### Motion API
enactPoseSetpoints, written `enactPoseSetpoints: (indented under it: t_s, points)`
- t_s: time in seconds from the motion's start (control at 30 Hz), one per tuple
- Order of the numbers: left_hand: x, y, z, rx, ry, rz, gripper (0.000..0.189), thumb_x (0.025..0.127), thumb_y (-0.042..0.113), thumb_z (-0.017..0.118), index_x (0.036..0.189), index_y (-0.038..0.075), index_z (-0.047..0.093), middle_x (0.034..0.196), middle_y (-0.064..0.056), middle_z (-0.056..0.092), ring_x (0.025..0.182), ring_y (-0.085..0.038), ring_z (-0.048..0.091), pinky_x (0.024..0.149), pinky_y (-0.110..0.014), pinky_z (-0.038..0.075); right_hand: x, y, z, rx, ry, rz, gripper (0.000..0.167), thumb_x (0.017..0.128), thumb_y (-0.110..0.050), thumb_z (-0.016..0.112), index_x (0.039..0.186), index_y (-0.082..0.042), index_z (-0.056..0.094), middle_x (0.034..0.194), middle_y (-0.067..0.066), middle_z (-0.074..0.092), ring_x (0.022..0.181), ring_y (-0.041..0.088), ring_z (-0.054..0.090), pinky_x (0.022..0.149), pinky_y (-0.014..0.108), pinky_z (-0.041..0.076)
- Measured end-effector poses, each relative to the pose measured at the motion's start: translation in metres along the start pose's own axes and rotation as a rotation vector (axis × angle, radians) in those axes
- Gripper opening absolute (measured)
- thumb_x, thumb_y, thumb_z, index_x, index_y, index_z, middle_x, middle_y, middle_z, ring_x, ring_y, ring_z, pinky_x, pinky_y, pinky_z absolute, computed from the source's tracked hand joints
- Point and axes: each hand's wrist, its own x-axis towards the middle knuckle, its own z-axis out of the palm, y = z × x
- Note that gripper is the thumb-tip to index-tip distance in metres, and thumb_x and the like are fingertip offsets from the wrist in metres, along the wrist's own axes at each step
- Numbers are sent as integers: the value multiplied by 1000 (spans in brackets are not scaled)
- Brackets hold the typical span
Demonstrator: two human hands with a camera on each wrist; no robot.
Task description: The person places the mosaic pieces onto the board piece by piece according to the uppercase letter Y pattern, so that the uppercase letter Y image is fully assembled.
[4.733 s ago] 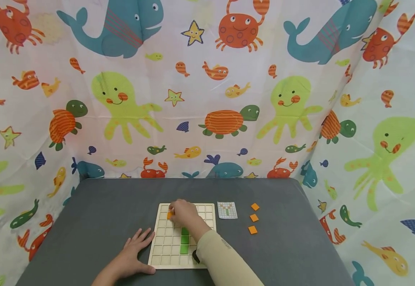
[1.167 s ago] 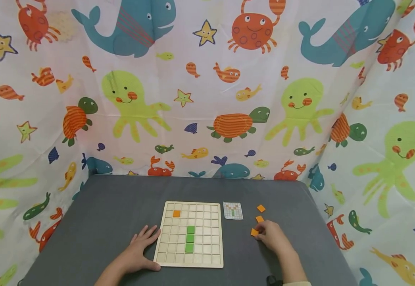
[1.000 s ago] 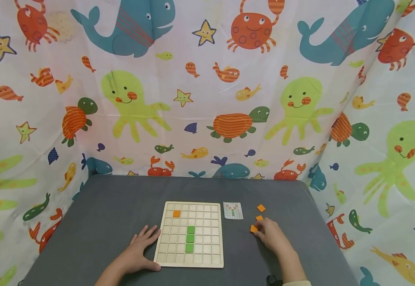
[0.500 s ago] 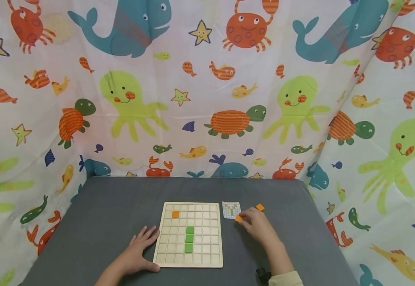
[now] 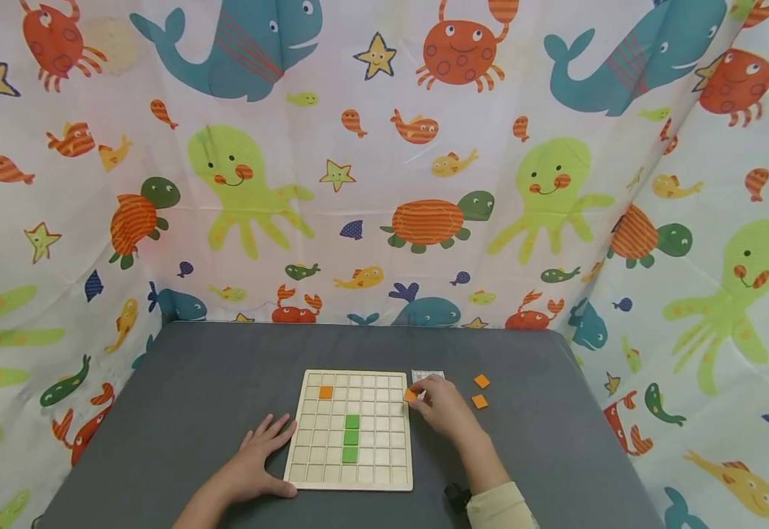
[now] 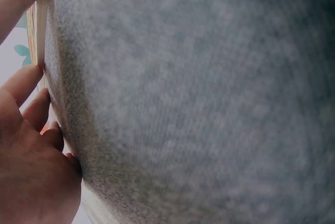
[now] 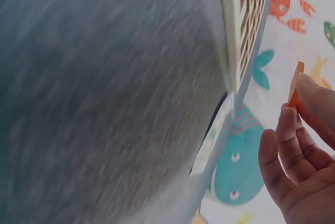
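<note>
My right hand (image 5: 447, 408) pinches an orange square tile (image 5: 410, 395) between thumb and fingers, above the right edge of the wooden grid board (image 5: 384, 486). In the right wrist view the tile (image 7: 295, 85) is seen nearly edge-on, off the table. My left hand (image 5: 252, 463) rests beside the board's left edge, fingers spread, with fingertips and thumb touching the rim; the left wrist view shows those fingers (image 6: 26, 82) against the board's side. On the board lie one orange tile (image 5: 326, 392) at upper left and a column of green tiles (image 5: 351, 438) near the middle.
Two orange tiles (image 5: 480, 391) lie on the grey table (image 5: 226, 367) right of the board. A small printed pattern card (image 5: 428, 375) sits by the board's upper right corner, partly covered by my right hand. A sea-animal curtain (image 5: 371, 220) surrounds the table.
My right hand first set an orange tile on the board, then took the nearest orange tile of the right-hand row and carried it left to the board's edge. My left hand stayed by the board.
</note>
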Motion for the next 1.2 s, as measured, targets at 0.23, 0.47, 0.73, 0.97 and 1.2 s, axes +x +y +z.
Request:
enactPoseSetpoints:
  t_s: [0.23,0.47,0.73,0.97,1.2]
  points:
    - [1,0,0,8,-7,-10,121,57,53,94,158,18,37,167,-9,25,155,-46,4,117,-71,2,13,-19,12,86,-35,-35,20,90,-13,76,109,-6,75,96,4,66,78,12,58,65,27,51]
    - [0,1,-1,-4,-3,2,120,59,53,93,158,17,37,168,-10,24,155,-46,3,117,-71,1,29,-43,25,100,-108,-40,22,94,-17,73,114,-8,74,105,5,66,84,14,61,69,27,53]
    - [-1,5,-3,-12,-1,-13,120,57,52,94,158,17,38,167,-10,25,155,-45,3,118,-70,1,46,-71,40,111,-179,-34,22,94,-18,73,113,-8,75,105,4,66,86,14,61,72,26,54]
    - [-1,6,-5,-13,-10,-20,120,57,51,95,157,17,39,167,-9,25,155,-44,3,118,-70,1,57,-81,52,90,-214,-59,22,92,-16,75,113,-9,76,101,2,67,84,9,59,74,23,53]
    - [-1,5,-7,-16,-26,-16,119,58,51,94,158,17,38,167,-10,25,155,-45,3,117,-71,2,59,-88,57,95,-232,-70,22,92,-16,76,111,-7,77,104,4,69,84,10,61,74,23,53]
